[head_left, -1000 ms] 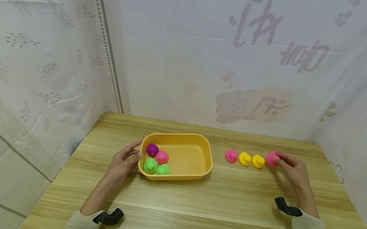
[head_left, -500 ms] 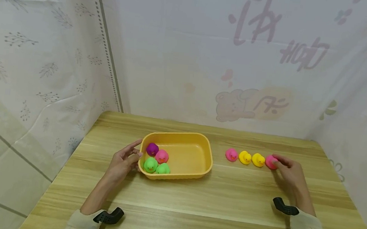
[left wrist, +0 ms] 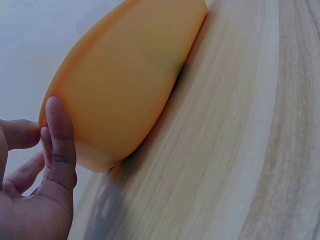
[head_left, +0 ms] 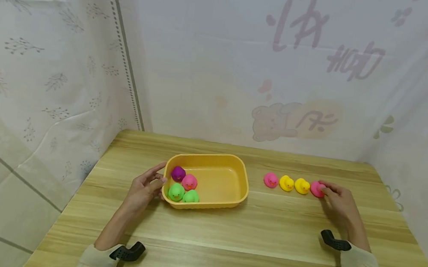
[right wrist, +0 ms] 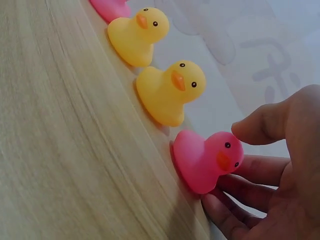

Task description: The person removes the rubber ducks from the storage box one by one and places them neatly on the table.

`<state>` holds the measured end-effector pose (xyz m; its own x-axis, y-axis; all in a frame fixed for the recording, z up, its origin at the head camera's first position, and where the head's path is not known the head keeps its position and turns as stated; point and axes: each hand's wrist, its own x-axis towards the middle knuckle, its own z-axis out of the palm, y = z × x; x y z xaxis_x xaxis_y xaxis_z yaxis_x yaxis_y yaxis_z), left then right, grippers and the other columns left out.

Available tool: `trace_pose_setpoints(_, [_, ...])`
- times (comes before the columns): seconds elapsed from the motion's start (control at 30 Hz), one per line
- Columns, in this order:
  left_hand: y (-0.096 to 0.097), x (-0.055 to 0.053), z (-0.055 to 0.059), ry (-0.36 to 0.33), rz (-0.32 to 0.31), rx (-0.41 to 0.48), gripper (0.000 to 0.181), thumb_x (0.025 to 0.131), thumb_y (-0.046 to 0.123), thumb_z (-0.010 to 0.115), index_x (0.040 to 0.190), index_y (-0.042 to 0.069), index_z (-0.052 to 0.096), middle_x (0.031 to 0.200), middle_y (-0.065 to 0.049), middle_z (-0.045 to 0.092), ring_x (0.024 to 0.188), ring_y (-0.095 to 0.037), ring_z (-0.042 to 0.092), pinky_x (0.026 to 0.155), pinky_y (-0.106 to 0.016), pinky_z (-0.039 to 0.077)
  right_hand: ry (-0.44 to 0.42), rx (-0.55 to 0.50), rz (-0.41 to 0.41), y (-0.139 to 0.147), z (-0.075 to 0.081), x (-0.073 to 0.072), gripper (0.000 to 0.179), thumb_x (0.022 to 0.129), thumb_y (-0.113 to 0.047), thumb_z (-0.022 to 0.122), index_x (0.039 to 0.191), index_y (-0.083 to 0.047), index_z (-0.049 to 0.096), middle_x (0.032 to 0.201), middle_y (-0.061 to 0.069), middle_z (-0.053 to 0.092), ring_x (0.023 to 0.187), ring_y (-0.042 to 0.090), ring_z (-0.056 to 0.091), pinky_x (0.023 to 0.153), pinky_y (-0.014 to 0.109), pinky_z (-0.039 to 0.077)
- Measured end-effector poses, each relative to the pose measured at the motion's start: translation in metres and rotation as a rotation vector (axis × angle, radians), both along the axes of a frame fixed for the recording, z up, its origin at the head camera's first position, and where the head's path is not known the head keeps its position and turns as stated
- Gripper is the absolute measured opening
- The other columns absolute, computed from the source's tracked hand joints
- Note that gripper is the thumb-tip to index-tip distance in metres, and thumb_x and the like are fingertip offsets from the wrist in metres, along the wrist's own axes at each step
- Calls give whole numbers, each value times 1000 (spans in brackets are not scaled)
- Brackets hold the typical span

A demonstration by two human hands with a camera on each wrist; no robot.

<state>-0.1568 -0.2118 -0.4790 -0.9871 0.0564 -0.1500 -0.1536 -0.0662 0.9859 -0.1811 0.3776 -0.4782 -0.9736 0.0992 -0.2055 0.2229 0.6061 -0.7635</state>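
Observation:
My left hand (head_left: 145, 190) holds the left end of a yellow plastic basin (head_left: 245, 188), thumb and fingers at its rim. In the left wrist view the thumb lies against the basin's outer wall (left wrist: 120, 75). On the table to the right, my right hand (head_left: 342, 202) pinches a pink rubber duck (right wrist: 200, 160) at its head, its base at the tabletop. This duck stands at the right end of a row: another pink duck (head_left: 271, 180) at the left, then two yellow ducks, one (head_left: 286, 183) beside the other (head_left: 301, 186).
Inside the basin's left part sit a purple duck (head_left: 178, 173), a pink one (head_left: 189, 182) and two green ones, one (head_left: 176, 191) left of the other (head_left: 191, 196). The wooden table (head_left: 218, 245) meets a printed curtain (head_left: 203, 85) at its back edge.
My right hand has brought the pink duck slightly left and down, close beside the right yellow duck. My left hand and the basin have stayed in place.

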Motion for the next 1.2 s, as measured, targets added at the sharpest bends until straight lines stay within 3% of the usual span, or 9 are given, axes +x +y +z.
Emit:
trace_pose_setpoints(0.3, [0,0,0,1,2,5,56,102,14,64,155,16,46,106,-2,53,70,-10,60,64,-22,58,85,72,11,-5,8,4,70,105,-54,47,152,-2,46,154,29,44,140,51,41,109,68,39])
trace_pose_setpoints(0.5, [1,1,1,-4,6,-2,55,102,11,64,154,15,46,106,-3,53,70,-10,60,64,-22,58,124,99,28,-12,15,7,71,105,-53,49,154,-2,44,155,35,39,139,56,42,106,68,46])
trace_pose_setpoints(0.7, [1,2,2,-10,8,-3,54,102,10,63,154,14,47,106,-4,53,71,-9,60,64,-22,58,145,106,41,-22,25,9,71,104,-52,52,158,-7,39,158,35,33,141,58,36,109,71,40])
trace_pose_setpoints(0.83, [2,1,2,-9,9,2,55,102,10,63,154,14,47,105,-3,53,71,-9,59,64,-22,58,205,121,72,-29,32,10,72,103,-51,57,158,-8,40,159,32,35,142,57,36,112,71,36])
trace_pose_setpoints(1.2, [1,1,1,-5,13,-2,55,102,10,64,153,13,47,105,-3,53,70,-10,59,64,-22,58,305,125,137,-55,45,13,70,101,-45,64,159,-14,39,161,26,35,141,56,37,108,75,37])
